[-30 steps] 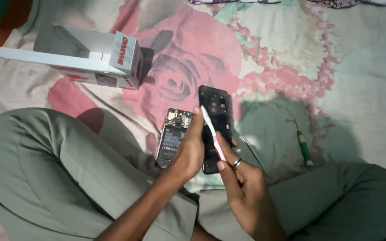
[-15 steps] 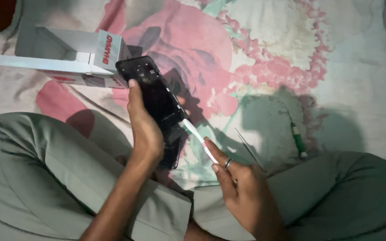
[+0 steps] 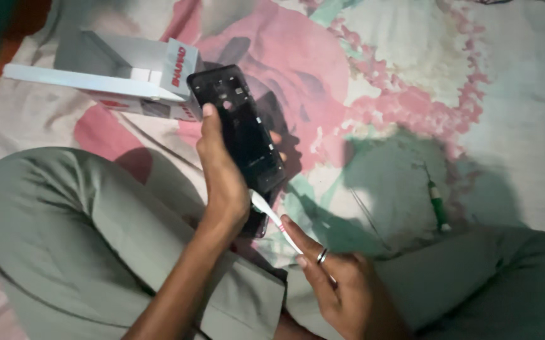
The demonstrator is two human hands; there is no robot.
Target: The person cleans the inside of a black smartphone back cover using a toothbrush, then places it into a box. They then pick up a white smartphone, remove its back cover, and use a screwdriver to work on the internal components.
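Grey-green trousers, bare forearms, a silver ring on the right hand

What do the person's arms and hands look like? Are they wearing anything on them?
Both forearms are bare, with no sleeves, watch or gloves showing. The left hand wears nothing. The right hand has one thin, silver-coloured ring on a finger.

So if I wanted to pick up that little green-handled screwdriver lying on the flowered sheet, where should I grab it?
Probably by the green handle of the green-handled screwdriver, pinched across its sides from above: it lies flat on the flowered sheet, its thin metal tip pointing away from the person.
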